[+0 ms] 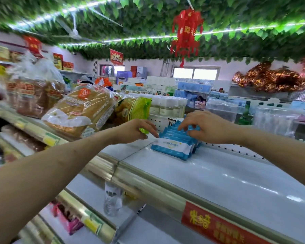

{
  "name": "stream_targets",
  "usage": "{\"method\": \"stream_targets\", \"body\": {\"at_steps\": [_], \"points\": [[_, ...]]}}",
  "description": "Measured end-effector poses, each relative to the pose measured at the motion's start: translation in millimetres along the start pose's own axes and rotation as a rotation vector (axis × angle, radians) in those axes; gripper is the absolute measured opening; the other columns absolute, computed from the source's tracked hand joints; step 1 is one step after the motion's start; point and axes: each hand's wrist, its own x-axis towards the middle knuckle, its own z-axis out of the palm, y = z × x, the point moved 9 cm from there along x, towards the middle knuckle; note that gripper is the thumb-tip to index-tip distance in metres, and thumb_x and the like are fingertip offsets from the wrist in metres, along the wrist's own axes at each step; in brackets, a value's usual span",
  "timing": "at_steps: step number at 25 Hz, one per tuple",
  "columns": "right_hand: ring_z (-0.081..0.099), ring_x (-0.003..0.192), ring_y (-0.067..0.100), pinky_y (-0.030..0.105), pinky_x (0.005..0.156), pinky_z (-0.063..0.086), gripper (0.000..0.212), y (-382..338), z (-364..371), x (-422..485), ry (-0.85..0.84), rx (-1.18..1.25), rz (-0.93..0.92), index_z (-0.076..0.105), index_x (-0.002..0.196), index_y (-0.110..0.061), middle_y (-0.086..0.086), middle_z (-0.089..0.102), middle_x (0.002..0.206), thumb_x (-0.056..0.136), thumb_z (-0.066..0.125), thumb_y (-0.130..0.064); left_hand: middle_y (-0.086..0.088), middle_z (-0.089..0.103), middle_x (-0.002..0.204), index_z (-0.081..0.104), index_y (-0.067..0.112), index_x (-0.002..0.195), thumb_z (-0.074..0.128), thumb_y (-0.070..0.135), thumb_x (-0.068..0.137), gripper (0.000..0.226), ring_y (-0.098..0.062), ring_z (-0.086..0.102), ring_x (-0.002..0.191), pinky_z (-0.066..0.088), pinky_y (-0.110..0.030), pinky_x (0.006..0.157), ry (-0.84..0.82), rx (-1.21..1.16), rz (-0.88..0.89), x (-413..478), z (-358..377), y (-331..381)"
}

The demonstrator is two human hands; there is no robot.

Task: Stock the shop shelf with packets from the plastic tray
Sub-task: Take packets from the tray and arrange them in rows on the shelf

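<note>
The shop has a roof of green leaves, and a red paper lantern hangs from it. Seen from the head camera, a long white shelf runs across in front of the person. On it stands a short row of blue and white packets, near the holed back wall of the shelf. The packets stand on their long edges, one behind the other, and they lean back. Their long sides run from left to right, and the front one shows its white face to the camera. It has some small blue writing, but that is too blurry to read. The left hand reaches out with nearly straight fingers and touches the top left corner of the front packet. The right hand curls its fingers down and pinches the tops of the packets further back. To the left, loaves of bread lie in clear bags beside a green bag. A clear bottle stands on the shelf below. A red strip on the shelf edge has yellow Chinese writing.
</note>
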Motion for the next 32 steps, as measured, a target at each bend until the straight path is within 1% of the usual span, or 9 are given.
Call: {"method": "stream_targets", "body": {"at_steps": [5, 8, 11, 15, 20, 24, 27, 29, 32], "points": [[0.056, 0.1, 0.001, 0.032, 0.094, 0.05, 0.035, -56, 0, 31, -0.026, 0.102, -0.243, 0.06, 0.134, -0.037, -0.017, 0.06, 0.118, 0.099, 0.062, -0.035, 0.02, 0.062, 0.124, 0.073, 0.039, 0.122, 0.062, 0.011, 0.1, 0.037, -0.003, 0.059, 0.116, 0.048, -0.039, 0.109, 0.12, 0.153, -0.189, -76, -52, -11], [0.055, 0.097, 0.001, 0.032, 0.092, 0.05, 0.048, -105, 9, 46, -0.086, 0.161, -0.417, 0.046, 0.145, -0.037, -0.017, 0.054, 0.118, 0.1, 0.06, -0.044, 0.026, 0.061, 0.127, 0.068, 0.045, 0.127, 0.062, 0.027, 0.102, 0.032, 0.003, 0.058, 0.118, 0.048, -0.035, 0.108, 0.14, 0.218, -0.37, -140, -62, -9], [0.056, 0.102, 0.006, 0.035, 0.094, 0.051, 0.05, -175, 25, 57, -0.162, 0.197, -0.579, 0.048, 0.146, -0.033, -0.01, 0.057, 0.123, 0.1, 0.057, -0.049, 0.03, 0.063, 0.122, 0.067, 0.045, 0.129, 0.062, 0.035, 0.101, 0.03, 0.006, 0.059, 0.115, 0.05, -0.031, 0.103, 0.204, 0.264, -0.568, -234, -64, -1], [0.053, 0.112, 0.015, 0.037, 0.097, 0.045, 0.044, -287, 39, 46, -0.093, 0.069, -0.89, 0.055, 0.138, -0.032, -0.01, 0.057, 0.121, 0.099, 0.056, -0.053, 0.016, 0.067, 0.129, 0.065, 0.032, 0.135, 0.06, 0.03, 0.103, 0.032, -0.002, 0.061, 0.117, 0.047, -0.024, 0.101, 0.142, 0.364, -0.834, -361, -40, 15], [0.059, 0.109, 0.021, 0.034, 0.09, 0.046, 0.036, -428, 114, -13, -0.294, 0.049, -1.121, 0.062, 0.134, -0.026, -0.002, 0.059, 0.116, 0.1, 0.061, -0.037, 0.003, 0.071, 0.128, 0.069, 0.021, 0.132, 0.059, 0.024, 0.103, 0.031, -0.014, 0.065, 0.115, 0.048, -0.032, 0.105, 0.018, 0.35, -1.104, -506, 50, 5], [0.062, 0.112, 0.021, 0.03, 0.089, 0.046, 0.032, -489, 230, -66, -0.517, 0.03, -1.175, 0.067, 0.128, -0.024, -0.002, 0.063, 0.118, 0.096, 0.064, -0.028, -0.001, 0.069, 0.13, 0.069, 0.021, 0.13, 0.058, 0.023, 0.102, 0.03, -0.02, 0.065, 0.116, 0.048, -0.03, 0.1, -0.1, 0.232, -1.195, -574, 167, -27], [0.053, 0.126, 0.024, 0.035, 0.104, 0.042, 0.032, -496, 315, -101, -0.701, 0.074, -1.134, 0.066, 0.131, -0.024, 0.003, 0.055, 0.134, 0.099, 0.061, -0.028, -0.005, 0.062, 0.137, 0.07, 0.021, 0.128, 0.06, 0.022, 0.1, 0.029, -0.025, 0.058, 0.126, 0.042, -0.036, 0.109, -0.173, 0.173, -1.169, -603, 235, -50], [0.043, 0.134, 0.027, 0.038, 0.113, 0.034, 0.033, -492, 354, -113, -0.692, 0.122, -1.083, 0.067, 0.13, -0.026, 0.007, 0.044, 0.143, 0.097, 0.062, -0.027, -0.004, 0.052, 0.144, 0.071, 0.027, 0.125, 0.062, 0.025, 0.099, 0.029, -0.027, 0.051, 0.131, 0.038, -0.039, 0.112, -0.209, 0.247, -1.113, -614, 259, -61], [0.04, 0.132, 0.026, 0.044, 0.112, 0.036, 0.03, -483, 374, -119, -0.515, 0.259, -1.044, 0.07, 0.121, -0.03, 0.004, 0.04, 0.141, 0.093, 0.061, -0.023, 0.003, 0.043, 0.145, 0.068, 0.04, 0.125, 0.06, 0.029, 0.095, 0.032, -0.025, 0.044, 0.128, 0.04, -0.044, 0.103, -0.189, 0.379, -1.063, -616, 265, -63]]}}
